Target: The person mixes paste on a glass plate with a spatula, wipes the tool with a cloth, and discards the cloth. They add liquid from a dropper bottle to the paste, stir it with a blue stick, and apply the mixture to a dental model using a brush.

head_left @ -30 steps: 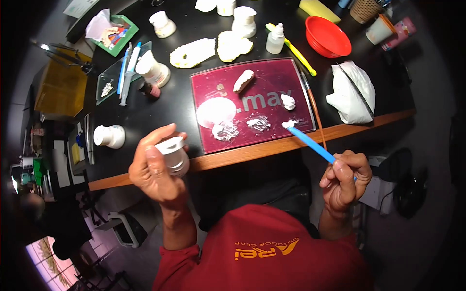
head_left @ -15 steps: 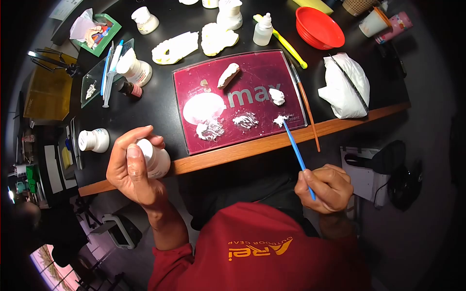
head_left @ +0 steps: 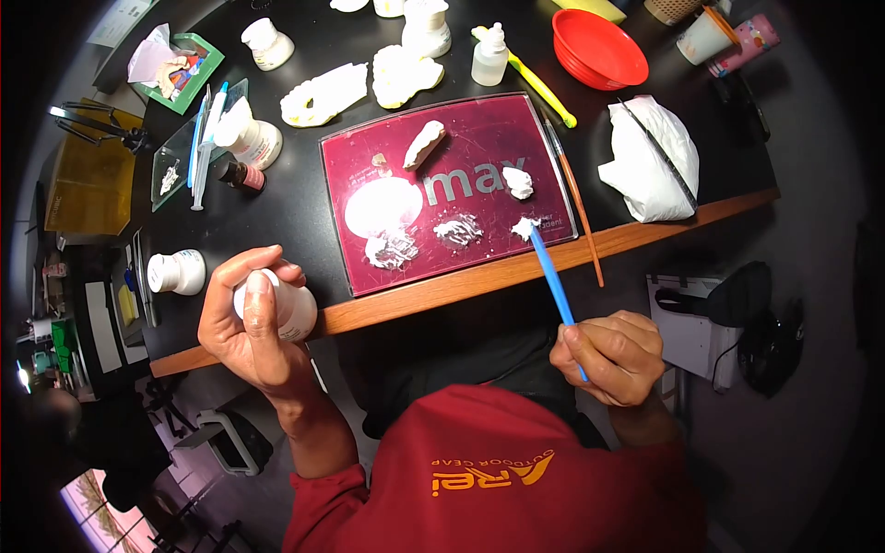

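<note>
My left hand (head_left: 253, 318) is closed round a white plastic jar (head_left: 293, 309), held tilted beside the table's front edge. In my right hand (head_left: 610, 355) is a blue plastic spatula (head_left: 553, 281), gripped near its rear end. The spatula's tip touches a small heap of white powder (head_left: 525, 228) at the lower right of a dark red board (head_left: 470, 263). Two smeared white patches, one a powdery smear (head_left: 458, 230), lie farther left on this board. A white lump (head_left: 519, 182) sits above the heap, and an elongated off-white piece (head_left: 425, 146) rests near the board's top.
Beside the board lie a brown-handled brush (head_left: 579, 198) and a white tissue wad (head_left: 653, 157) with a dark brush across it. Behind stand a red bowl (head_left: 599, 51), a dropper bottle (head_left: 489, 60) and pale dental casts (head_left: 324, 94). White jars (head_left: 249, 138) stand at left.
The view has shifted slightly, moving the table things a little left. The spatula has turned, showing a broader face, with its tip still at the powder. The jar in my left hand has tilted slightly.
</note>
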Action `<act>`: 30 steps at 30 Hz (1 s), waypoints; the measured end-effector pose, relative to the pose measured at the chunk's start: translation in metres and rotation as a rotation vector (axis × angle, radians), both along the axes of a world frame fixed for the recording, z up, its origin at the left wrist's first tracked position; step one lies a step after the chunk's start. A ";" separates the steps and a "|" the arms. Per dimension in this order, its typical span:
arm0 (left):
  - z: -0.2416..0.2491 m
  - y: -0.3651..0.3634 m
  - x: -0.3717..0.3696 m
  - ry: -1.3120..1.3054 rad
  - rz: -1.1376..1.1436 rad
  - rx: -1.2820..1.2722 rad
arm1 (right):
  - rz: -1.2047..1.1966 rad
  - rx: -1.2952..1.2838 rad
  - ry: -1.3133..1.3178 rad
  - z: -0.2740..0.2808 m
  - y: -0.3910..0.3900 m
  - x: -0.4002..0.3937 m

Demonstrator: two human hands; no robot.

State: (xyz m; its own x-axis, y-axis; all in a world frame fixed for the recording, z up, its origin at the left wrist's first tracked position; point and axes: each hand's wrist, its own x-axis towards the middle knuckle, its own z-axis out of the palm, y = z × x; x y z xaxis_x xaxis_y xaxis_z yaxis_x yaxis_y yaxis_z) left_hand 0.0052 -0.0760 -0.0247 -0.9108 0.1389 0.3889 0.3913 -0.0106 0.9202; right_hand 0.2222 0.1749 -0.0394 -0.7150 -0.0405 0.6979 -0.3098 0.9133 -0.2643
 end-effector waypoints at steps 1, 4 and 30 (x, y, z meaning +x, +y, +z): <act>0.000 0.000 0.000 0.001 -0.002 0.004 | 0.012 0.003 -0.004 0.000 0.001 -0.001; 0.003 0.002 -0.001 -0.017 -0.001 0.018 | 0.030 0.015 0.003 -0.001 0.002 -0.002; 0.067 0.084 -0.104 0.237 -0.397 -0.483 | -0.047 -1.167 -0.105 0.003 0.009 0.008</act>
